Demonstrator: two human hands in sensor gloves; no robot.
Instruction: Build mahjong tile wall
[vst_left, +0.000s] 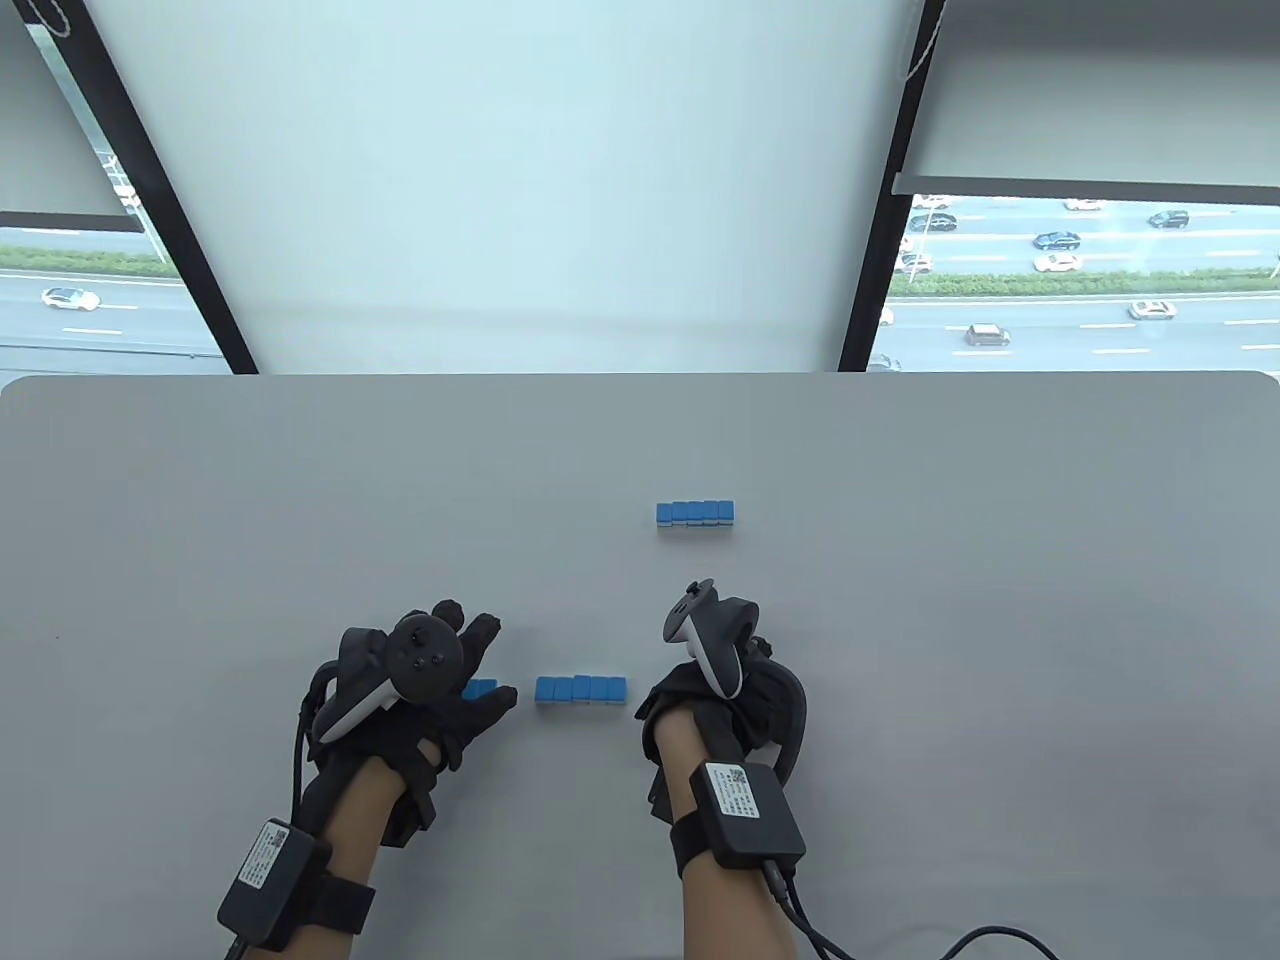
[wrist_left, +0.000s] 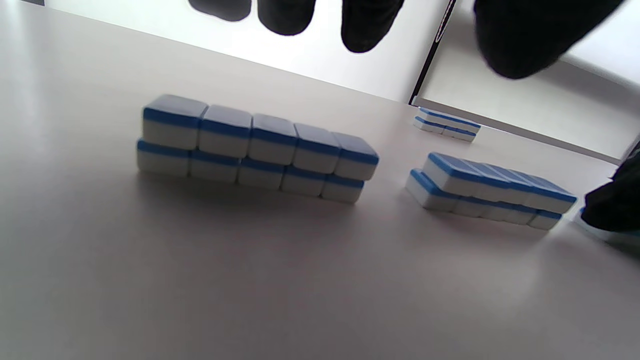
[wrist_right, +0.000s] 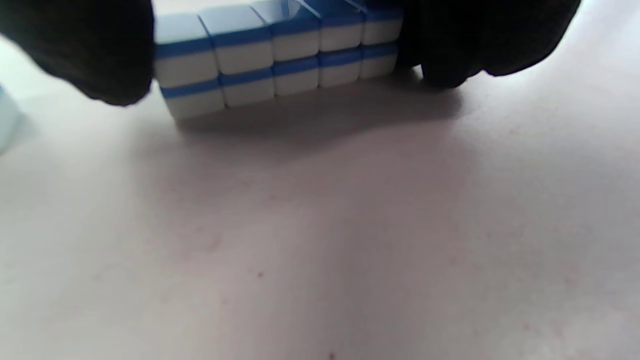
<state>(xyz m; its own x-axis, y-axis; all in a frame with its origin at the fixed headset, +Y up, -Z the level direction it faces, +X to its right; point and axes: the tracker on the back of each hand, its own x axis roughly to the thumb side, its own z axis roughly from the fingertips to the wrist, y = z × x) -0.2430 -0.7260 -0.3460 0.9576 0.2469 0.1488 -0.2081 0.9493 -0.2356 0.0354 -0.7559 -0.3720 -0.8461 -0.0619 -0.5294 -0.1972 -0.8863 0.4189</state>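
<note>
We are building the wall in two-tier blocks on the grey worktop (vst_left: 900, 600), and three blocks are showing in the left wrist view: one at the left centre of that frame (wrist_left: 257, 149), a middle block (wrist_left: 492, 190) to its right, and a far block (vst_left: 696, 513) sitting well apart, above centre in the table view. Our left hand (vst_left: 420, 690) is hovering over the left block at the lower left of the table view, its fingers (wrist_left: 370, 22) spread apart and hanging clear of the tiles, gripping nothing. Our right hand (vst_left: 720, 690) is sitting at the right end of the middle block; in the right wrist view gloved fingers (wrist_right: 80, 50) are bracketing both ends of a two-tier block (wrist_right: 280, 55), but we cannot tell how firmly they are pressing. The risk we are seeing lies in that middle block: its upper row is already lying skewed over the lower one, so an uneven squeeze or sideways push could be sliding the top tiles off or buckling the row. A hasty left-hand sweep could be toppling the left block too.
</note>
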